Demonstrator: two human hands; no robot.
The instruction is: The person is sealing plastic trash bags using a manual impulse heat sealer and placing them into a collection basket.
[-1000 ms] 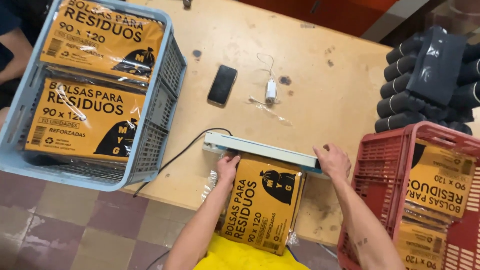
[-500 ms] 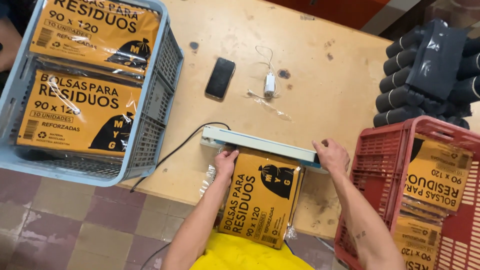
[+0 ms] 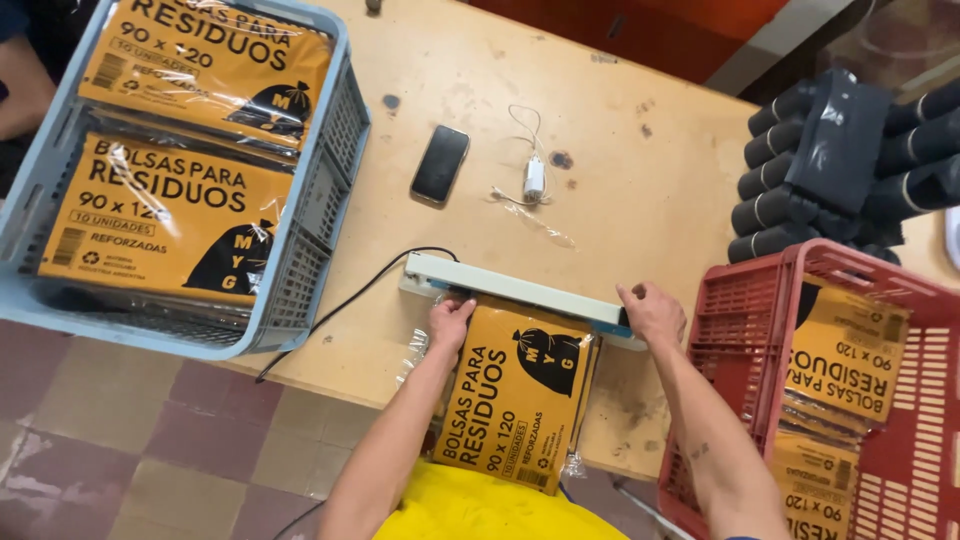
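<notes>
Pressing down on the sealer bar (image 3: 520,296), the right hand (image 3: 652,312) lies over the bar's far end, fingers curled together on its top. The left hand (image 3: 450,322) rests just below the bar's other end, fingers together and flat on the top corner of the orange packet (image 3: 517,392).

Packet: flat rectangle in clear film, orange face with black lettering and a black bag shape, its upper edge tucked under the bar between the two hands, its lower end overhanging the tabletop (image 3: 610,180) edge toward the body.

Handling, judged: light, soft and floppy; the film looks slippery and crinkles at the edges. Best held flat-handed near the top corners, close to the bar, so the mouth stays straight.

Beyond the fingers: a dark phone (image 3: 440,163) and a small white charger with cord (image 3: 533,178). Off the left fingers, a blue crate (image 3: 320,215) holds two matching orange packets, label side up. Off the right fingers, a red crate (image 3: 745,330) holds more, labels turned the other way. Past it, black rolls (image 3: 790,180) stacked on their sides.
</notes>
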